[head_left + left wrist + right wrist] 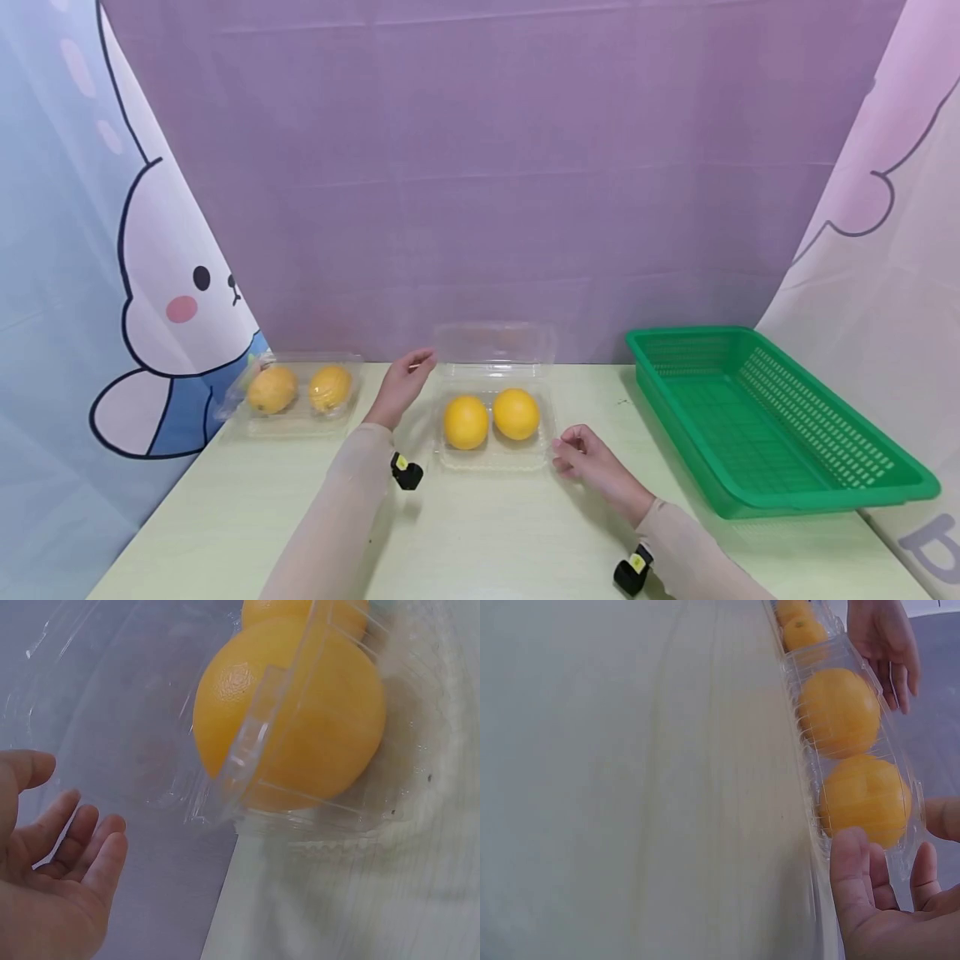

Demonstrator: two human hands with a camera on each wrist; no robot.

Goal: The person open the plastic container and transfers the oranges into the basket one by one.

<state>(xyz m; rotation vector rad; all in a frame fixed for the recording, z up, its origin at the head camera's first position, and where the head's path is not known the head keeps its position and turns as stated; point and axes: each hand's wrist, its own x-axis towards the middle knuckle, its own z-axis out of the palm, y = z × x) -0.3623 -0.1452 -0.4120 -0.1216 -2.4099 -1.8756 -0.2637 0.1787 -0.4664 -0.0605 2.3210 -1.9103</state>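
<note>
A clear plastic clamshell box (pixel 491 460) stands on the table with its lid (pixel 495 343) raised at the back. Two oranges, a left one (pixel 466 422) and a right one (pixel 516 414), sit side by side in it. My left hand (pixel 406 385) hovers by the lid's left side, fingers loosely bent and holding nothing; the left wrist view shows it apart from the lid. Beside the box's right front corner is my right hand (pixel 596 467), its fingers loosely curved. In the right wrist view, its fingertips (pixel 849 844) overlap the box end near an orange (pixel 866 801).
Another clear box (pixel 300 425) holding two yellow-orange fruits (pixel 272 389) stands at the far left. A green perforated plastic basket (pixel 780 502) takes up the table's right side. Behind the table hangs a purple cloth (pixel 510 183).
</note>
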